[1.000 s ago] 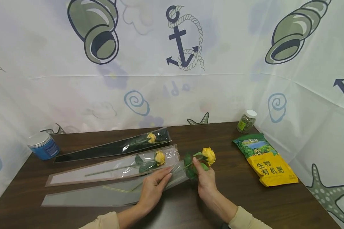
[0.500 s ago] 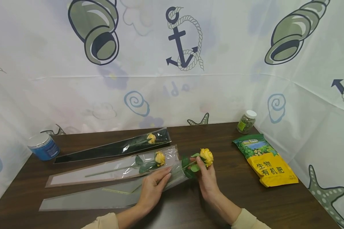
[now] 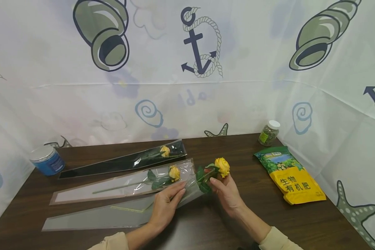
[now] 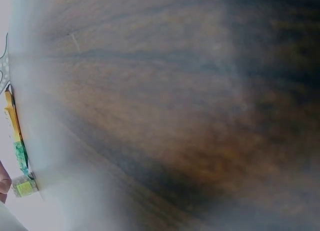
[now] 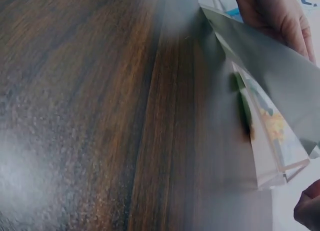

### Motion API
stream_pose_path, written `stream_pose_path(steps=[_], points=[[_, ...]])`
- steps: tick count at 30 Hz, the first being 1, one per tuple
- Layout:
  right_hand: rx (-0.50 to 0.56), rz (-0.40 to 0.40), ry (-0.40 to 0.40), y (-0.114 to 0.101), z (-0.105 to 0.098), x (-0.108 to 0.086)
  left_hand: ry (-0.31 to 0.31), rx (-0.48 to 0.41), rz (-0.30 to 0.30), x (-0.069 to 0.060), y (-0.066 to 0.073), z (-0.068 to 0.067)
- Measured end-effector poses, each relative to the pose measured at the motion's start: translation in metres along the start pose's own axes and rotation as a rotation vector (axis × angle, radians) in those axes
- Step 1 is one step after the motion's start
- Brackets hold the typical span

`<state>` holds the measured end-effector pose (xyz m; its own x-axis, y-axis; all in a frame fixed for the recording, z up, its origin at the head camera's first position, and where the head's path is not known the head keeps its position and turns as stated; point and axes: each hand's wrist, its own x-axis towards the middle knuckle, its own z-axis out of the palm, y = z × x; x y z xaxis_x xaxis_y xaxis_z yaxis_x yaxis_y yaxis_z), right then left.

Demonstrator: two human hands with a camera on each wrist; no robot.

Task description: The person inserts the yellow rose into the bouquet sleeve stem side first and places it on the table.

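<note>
In the head view a yellow rose (image 3: 222, 167) with green leaves projects from the right-hand mouth of a long grey flower sleeve (image 3: 93, 214). My right hand (image 3: 229, 196) holds the rose just below its bloom, with the thumb toward the leaves. My left hand (image 3: 165, 205) pinches the sleeve near that mouth and covers part of it. Through the grey wrap part of the stem shows faintly. The right wrist view shows the raised grey sleeve (image 5: 272, 63) with my left hand (image 5: 280, 18) behind it. Mostly blurred table fills the left wrist view.
Behind lie a white sleeve (image 3: 78, 192) and a black sleeve (image 3: 103, 167), each with a yellow rose inside. A blue jar (image 3: 48, 161) stands at the left. At the right are a green-and-yellow bag (image 3: 295, 178) and a white-lidded jar (image 3: 268, 133).
My right hand has shifted its hold on the rose, and the bloom has moved a little left and up. The grey sleeve's narrow end has slid slightly left. My left hand stays nearly still.
</note>
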<state>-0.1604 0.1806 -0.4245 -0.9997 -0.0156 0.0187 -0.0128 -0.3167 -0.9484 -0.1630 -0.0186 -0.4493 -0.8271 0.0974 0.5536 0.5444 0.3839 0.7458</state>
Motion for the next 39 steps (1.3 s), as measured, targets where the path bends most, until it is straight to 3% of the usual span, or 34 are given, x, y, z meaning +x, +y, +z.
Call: stream_pose_path(steps=[8,17,24,28,34,39], points=[[-0.052,0.048,0.186,0.0017,0.0006,0.0018,-0.001,-0.006,0.003,0.0002,0.0004,-0.0008],[-0.047,0.006,0.154,0.0048,-0.0029,0.0019,0.011,-0.003,0.009,0.0001,-0.0007,-0.0001],[-0.176,0.004,0.238,0.0065,-0.0042,0.0015,0.011,0.006,0.026,-0.0008,-0.0010,0.0011],[-0.258,-0.061,0.255,0.0077,-0.0059,0.0019,0.012,0.007,0.035,-0.0014,-0.0006,0.0024],[-0.255,-0.199,0.218,0.0077,-0.0067,0.0009,0.016,0.018,0.038,-0.0023,-0.0002,0.0043],[-0.242,-0.232,0.217,0.0081,-0.0065,0.0001,0.010,0.020,0.017,-0.0027,-0.0006,0.0054]])
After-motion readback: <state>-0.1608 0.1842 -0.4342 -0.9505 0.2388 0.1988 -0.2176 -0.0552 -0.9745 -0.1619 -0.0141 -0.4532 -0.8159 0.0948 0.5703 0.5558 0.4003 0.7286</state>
